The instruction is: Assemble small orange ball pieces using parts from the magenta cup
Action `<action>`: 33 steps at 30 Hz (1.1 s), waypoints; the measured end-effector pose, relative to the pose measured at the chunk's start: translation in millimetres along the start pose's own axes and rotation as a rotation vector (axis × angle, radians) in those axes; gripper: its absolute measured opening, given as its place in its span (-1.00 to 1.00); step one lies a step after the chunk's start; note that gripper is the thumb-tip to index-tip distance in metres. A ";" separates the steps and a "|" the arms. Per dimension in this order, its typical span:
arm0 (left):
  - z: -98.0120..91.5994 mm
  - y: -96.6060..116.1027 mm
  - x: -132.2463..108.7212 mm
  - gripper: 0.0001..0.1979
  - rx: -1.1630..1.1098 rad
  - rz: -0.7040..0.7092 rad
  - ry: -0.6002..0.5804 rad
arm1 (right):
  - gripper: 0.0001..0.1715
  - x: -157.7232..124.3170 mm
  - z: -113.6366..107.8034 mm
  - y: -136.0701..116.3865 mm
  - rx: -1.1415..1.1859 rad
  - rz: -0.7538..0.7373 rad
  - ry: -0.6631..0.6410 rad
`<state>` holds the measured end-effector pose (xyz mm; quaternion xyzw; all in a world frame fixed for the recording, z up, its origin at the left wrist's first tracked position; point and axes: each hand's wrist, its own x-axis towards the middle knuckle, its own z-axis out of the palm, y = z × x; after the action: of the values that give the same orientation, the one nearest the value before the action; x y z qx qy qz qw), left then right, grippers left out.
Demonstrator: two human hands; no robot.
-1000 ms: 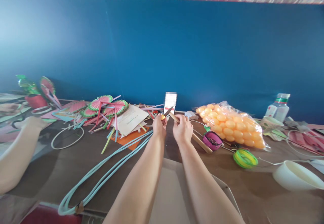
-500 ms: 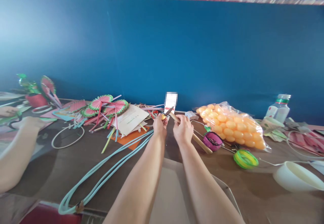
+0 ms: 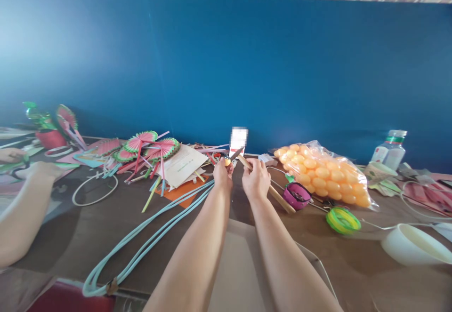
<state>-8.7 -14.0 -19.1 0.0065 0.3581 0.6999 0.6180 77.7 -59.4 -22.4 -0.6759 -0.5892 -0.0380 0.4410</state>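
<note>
My left hand is closed around a small, shiny yellow-orange piece, mostly hidden by the fingers. A dark pointed blade slants up between my hands; I cannot tell what its handle is. My right hand grips a pale wooden stick, whose upper end comes close to the blade and whose lower end points down to the right. Directly behind my hands stands a lit phone, partly pixelated. Right of the stick is a purple round container with small dark bits in it.
A clear bag of orange plastic eggs, a green-yellow ring and a white bowl are on the right. Pale blue tubing, papers and pink paper fans lie left. Another person's arm is far left.
Almost nothing differs. My hands keep their hold and place, with only a slight shift of the blade and the camera view.
</note>
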 end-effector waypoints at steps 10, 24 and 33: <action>-0.1 -0.1 -1.2 -0.93 0.010 -0.007 -0.016 | -0.71 -0.3 1.6 1.0 -0.001 -0.007 0.008; 0.4 -1.1 -0.5 -0.93 0.023 -0.002 -0.008 | -0.71 -0.2 2.0 1.3 -0.004 0.005 0.008; -2.1 -2.9 2.7 -0.97 0.028 0.009 -0.007 | -0.70 -0.4 2.0 2.0 -0.030 0.002 -0.035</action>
<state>-7.8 -12.8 -23.3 0.0191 0.3657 0.6977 0.6157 78.3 -58.2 -25.0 -0.6838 -0.5954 -0.0347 0.4204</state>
